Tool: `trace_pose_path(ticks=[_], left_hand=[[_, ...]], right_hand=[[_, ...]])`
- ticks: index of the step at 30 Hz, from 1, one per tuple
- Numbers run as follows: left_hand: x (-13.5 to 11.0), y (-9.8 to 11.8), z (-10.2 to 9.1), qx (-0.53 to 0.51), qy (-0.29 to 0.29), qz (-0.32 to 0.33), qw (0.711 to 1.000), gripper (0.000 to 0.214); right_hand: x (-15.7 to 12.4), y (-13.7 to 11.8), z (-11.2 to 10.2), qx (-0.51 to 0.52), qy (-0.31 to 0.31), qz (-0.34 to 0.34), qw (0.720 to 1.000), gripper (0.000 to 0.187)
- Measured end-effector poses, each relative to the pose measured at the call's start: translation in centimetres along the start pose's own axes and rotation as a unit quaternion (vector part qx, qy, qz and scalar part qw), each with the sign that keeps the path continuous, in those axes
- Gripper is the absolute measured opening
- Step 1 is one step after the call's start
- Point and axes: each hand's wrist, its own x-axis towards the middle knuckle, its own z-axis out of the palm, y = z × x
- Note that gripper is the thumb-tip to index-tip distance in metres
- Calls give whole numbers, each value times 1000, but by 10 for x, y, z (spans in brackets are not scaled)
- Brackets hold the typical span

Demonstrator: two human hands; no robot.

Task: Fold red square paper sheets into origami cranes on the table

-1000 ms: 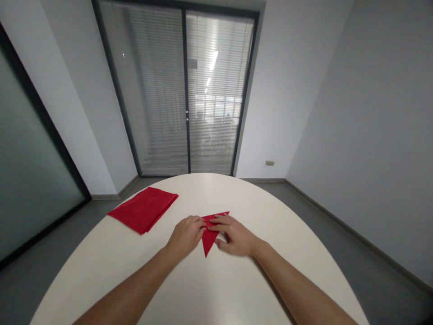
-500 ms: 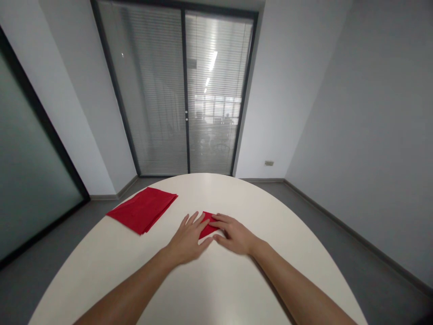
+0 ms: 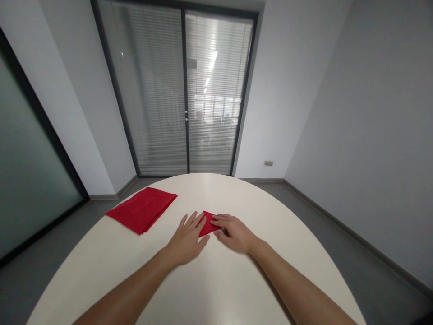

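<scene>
A small folded piece of red paper or cloth (image 3: pixel 208 224) lies on the white table between my hands; which material it is I cannot tell. My left hand (image 3: pixel 186 238) rests over its left side, palm down with the fingers spread. On its right side lie the fingertips of my right hand (image 3: pixel 235 233), slightly bent, with the thumb apart below them. Neither hand lifts the piece. My hands hide its left and right edges.
A stack of larger red sheets (image 3: pixel 142 210) lies at the table's far left, near the rim. The round white table (image 3: pixel 216 284) curves away on both sides. Beyond it stand a glass partition with blinds (image 3: pixel 213 149) and grey walls.
My hands have drawn slightly apart. My left fingers have shifted a little left and the right ones a little right, so more of the small red piece shows between them.
</scene>
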Motion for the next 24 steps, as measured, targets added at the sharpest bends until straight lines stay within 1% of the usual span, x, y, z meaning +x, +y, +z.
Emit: trace_pose_path(ticks=[3, 6, 9, 15, 21, 24], left_hand=[[2, 3, -5, -10, 25, 18, 999, 49], [3, 7, -12, -32, 51, 51, 997, 38], [4, 9, -16, -46, 69, 64, 994, 34], [3, 10, -15, -46, 89, 58, 993, 30], [5, 11, -17, -37, 90, 48, 994, 25], [5, 12, -19, -32, 85, 36, 995, 25]], right_hand=[[1, -1, -1, -3, 9, 10, 1000, 37], [1, -3, -3, 4, 12, 15, 1000, 34], [1, -3, -3, 9, 14, 11, 1000, 32], [0, -2, -1, 21, 24, 14, 999, 34], [0, 3, 3, 67, 50, 85, 993, 30], [0, 4, 3, 64, 49, 88, 993, 21]])
